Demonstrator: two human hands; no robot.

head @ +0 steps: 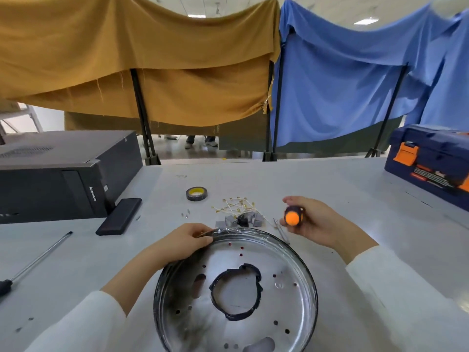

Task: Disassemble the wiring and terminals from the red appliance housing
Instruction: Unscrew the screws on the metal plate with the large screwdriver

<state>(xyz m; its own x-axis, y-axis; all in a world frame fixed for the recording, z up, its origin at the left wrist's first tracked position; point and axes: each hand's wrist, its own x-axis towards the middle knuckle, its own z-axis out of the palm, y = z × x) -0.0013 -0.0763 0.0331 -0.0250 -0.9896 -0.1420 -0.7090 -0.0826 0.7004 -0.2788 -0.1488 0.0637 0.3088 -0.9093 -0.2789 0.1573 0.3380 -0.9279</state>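
Note:
A round metal housing plate [291, 295] with a black-edged centre hole and several small holes lies in front of me on the table. My left hand [182, 241] grips its far left rim. My right hand [314, 223] holds a screwdriver with an orange and black handle [293, 216]; its shaft points down towards the plate's far right rim. Behind the plate lies a pile of white wires with brass terminals [234, 205] and several small grey blocks [243, 219]. No red part shows, apart from red seen through small holes.
A roll of black tape [196, 193] lies further back. A black computer case [66, 174] and a flat black box [119, 215] sit to the left, with a long screwdriver [38, 257] near the left edge. A blue toolbox [431, 158] stands at the far right.

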